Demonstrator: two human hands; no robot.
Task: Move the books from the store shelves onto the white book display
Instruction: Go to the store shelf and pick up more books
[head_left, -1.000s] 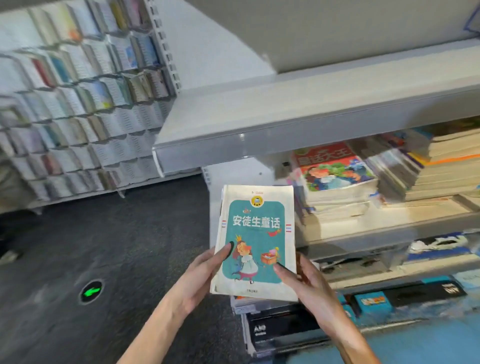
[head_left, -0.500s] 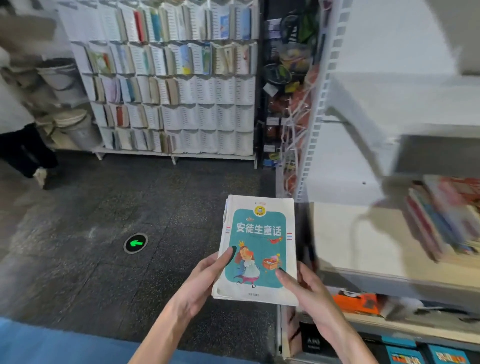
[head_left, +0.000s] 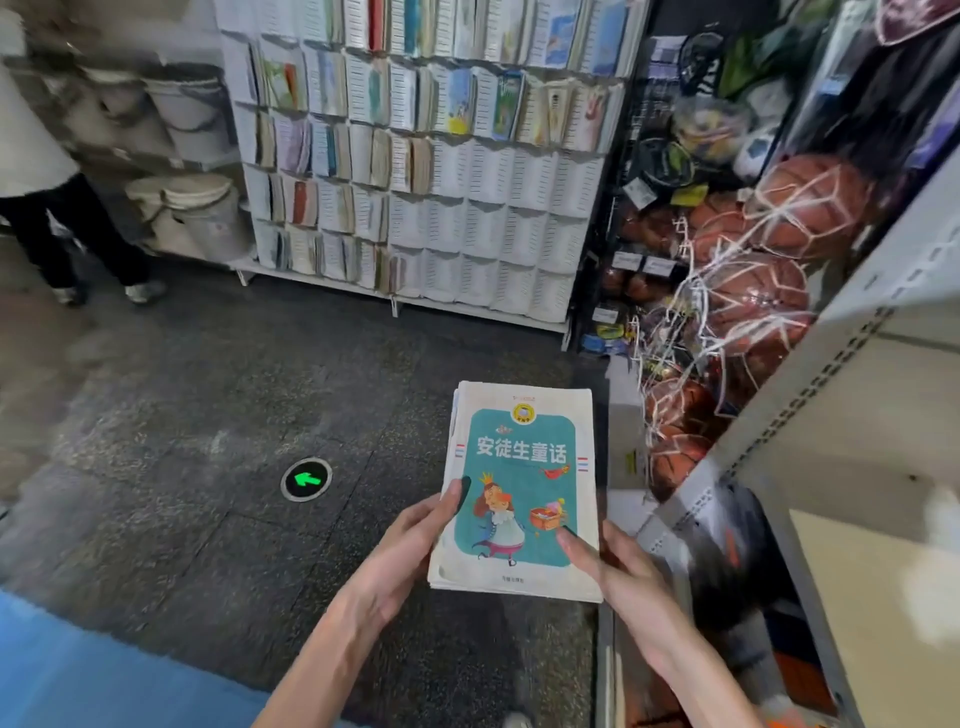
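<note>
A thin stack of books (head_left: 524, 467) with a teal and cream cover on top is held flat in front of me over the dark floor. My left hand (head_left: 410, 545) grips its lower left edge, thumb on the cover. My right hand (head_left: 618, 571) grips the lower right corner, thumb on the cover too. The white book display (head_left: 493, 182) stands across the aisle against the far wall; its upper and left pockets hold books, its lower right pockets look bare. The store shelf (head_left: 841, 415) rises at my right.
A person's legs (head_left: 67, 234) stand at the far left beside stacked white buckets (head_left: 197, 208). Netted basketballs (head_left: 753, 286) hang between the display and the shelf. A green arrow marker (head_left: 306, 479) sits in the dark floor. A blue surface (head_left: 104, 675) fills the lower left.
My view has swung left, away from the shelf with stacked books, toward the white display, which is now nearer and straight ahead. Both hands keep the same hold on the books.
</note>
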